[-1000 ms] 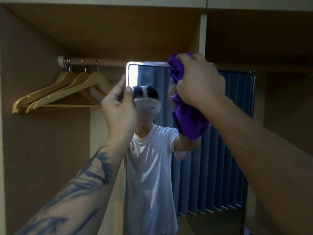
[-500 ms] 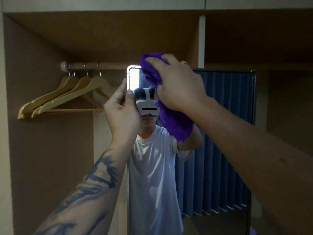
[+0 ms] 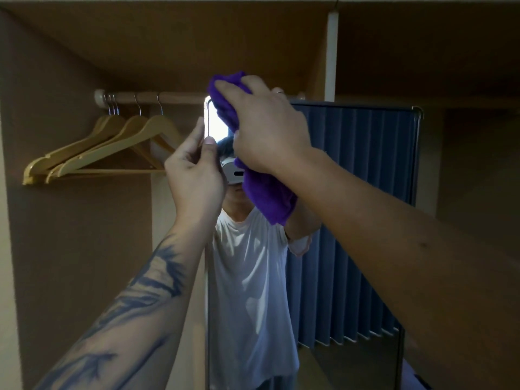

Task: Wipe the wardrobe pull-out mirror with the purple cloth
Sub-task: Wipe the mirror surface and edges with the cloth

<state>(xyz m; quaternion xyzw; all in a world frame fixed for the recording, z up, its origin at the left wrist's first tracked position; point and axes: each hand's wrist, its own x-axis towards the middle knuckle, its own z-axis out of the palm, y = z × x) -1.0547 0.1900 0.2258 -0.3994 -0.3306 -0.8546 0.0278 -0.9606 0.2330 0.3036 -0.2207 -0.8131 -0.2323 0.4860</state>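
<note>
The tall pull-out mirror (image 3: 351, 220) stands upright in the open wardrobe and reflects blue curtains and a person in a white shirt. My right hand (image 3: 267, 128) presses the bunched purple cloth (image 3: 266, 195) against the mirror's upper left corner; part of the cloth hangs below my palm. My left hand (image 3: 194, 175) pinches the mirror's left edge just below that corner, thumb on the glass side.
A wooden rail (image 3: 157, 96) at the left carries several wooden hangers (image 3: 107, 150). A white vertical divider (image 3: 331, 57) rises behind the mirror. The brown wardrobe wall (image 3: 70, 249) is to the left, a dark compartment (image 3: 472, 164) to the right.
My right hand has slid the cloth leftwards along the top of the mirror to its upper left corner. My left hand has kept its hold on the left edge.
</note>
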